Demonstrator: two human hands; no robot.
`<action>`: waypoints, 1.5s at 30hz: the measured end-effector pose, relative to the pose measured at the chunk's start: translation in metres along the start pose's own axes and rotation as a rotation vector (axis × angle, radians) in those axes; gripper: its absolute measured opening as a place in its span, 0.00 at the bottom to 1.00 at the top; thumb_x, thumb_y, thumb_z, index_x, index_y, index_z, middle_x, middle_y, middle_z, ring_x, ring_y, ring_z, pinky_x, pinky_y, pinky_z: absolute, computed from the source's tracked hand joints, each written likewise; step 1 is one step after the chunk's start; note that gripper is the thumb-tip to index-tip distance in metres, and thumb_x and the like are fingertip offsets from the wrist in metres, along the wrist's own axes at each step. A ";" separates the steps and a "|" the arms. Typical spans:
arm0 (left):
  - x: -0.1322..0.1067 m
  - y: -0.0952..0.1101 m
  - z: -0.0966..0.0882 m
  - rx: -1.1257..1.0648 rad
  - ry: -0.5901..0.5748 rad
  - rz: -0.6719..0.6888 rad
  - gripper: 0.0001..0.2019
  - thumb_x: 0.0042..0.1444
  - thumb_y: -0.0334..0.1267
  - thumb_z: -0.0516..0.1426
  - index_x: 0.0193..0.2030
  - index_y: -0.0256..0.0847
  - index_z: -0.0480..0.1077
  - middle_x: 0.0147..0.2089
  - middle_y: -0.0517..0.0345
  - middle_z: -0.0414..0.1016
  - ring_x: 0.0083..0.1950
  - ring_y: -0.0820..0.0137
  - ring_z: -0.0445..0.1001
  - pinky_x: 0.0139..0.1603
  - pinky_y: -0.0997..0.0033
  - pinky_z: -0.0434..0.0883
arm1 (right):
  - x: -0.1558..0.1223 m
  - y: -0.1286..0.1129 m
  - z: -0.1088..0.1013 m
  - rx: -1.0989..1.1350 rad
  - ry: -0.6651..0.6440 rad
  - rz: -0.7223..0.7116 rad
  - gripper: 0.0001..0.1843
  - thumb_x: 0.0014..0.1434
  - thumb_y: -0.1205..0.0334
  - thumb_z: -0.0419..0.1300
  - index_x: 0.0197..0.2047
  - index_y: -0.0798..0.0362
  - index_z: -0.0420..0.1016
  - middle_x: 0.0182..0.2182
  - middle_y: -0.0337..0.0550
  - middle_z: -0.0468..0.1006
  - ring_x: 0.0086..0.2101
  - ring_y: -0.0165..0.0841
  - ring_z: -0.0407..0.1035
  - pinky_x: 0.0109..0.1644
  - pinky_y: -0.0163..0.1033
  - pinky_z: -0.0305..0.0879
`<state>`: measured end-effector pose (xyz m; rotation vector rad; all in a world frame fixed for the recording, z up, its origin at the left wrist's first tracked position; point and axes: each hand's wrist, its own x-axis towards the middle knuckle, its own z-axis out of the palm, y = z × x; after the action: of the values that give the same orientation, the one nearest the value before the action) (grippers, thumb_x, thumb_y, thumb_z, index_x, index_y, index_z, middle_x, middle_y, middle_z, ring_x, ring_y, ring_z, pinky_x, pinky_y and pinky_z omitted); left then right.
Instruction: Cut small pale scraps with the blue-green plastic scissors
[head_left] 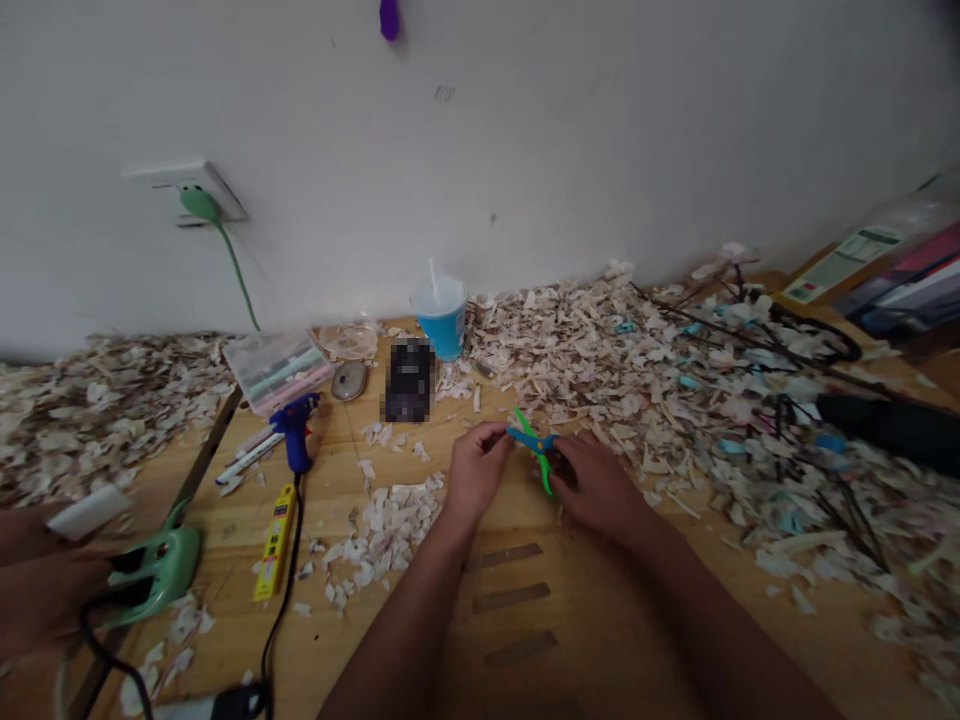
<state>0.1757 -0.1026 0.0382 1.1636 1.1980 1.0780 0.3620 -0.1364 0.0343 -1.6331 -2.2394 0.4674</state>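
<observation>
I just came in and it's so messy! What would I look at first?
Probably the big heap of pale scraps piled along the wall and spilling over the wooden table. In the middle, the left hand and right hand both grip small blue-and-green scissors. A blue cup with a straw stands by the wall behind them.
</observation>
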 end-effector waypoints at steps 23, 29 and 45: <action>0.004 -0.002 -0.002 -0.048 -0.001 -0.079 0.09 0.46 0.42 0.64 0.30 0.38 0.77 0.25 0.61 0.74 0.26 0.75 0.67 0.30 0.75 0.62 | -0.001 0.003 0.006 -0.038 -0.020 0.000 0.07 0.62 0.64 0.52 0.34 0.52 0.69 0.31 0.47 0.75 0.37 0.40 0.64 0.41 0.42 0.56; 0.006 -0.003 0.000 -0.209 0.057 -0.114 0.12 0.43 0.42 0.68 0.30 0.38 0.75 0.26 0.60 0.74 0.27 0.76 0.69 0.33 0.75 0.66 | 0.001 0.006 0.001 -0.003 0.024 0.049 0.06 0.59 0.63 0.54 0.37 0.53 0.71 0.33 0.47 0.74 0.38 0.39 0.64 0.41 0.40 0.57; 0.006 -0.002 0.001 -0.213 0.000 -0.136 0.11 0.40 0.37 0.65 0.31 0.37 0.74 0.29 0.61 0.76 0.29 0.74 0.72 0.36 0.74 0.68 | -0.001 -0.002 -0.001 0.024 -0.008 -0.051 0.03 0.55 0.63 0.57 0.32 0.50 0.64 0.31 0.44 0.73 0.36 0.39 0.62 0.40 0.42 0.55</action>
<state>0.1775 -0.0972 0.0352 0.9051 1.1162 1.0736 0.3608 -0.1377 0.0362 -1.5608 -2.2662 0.4869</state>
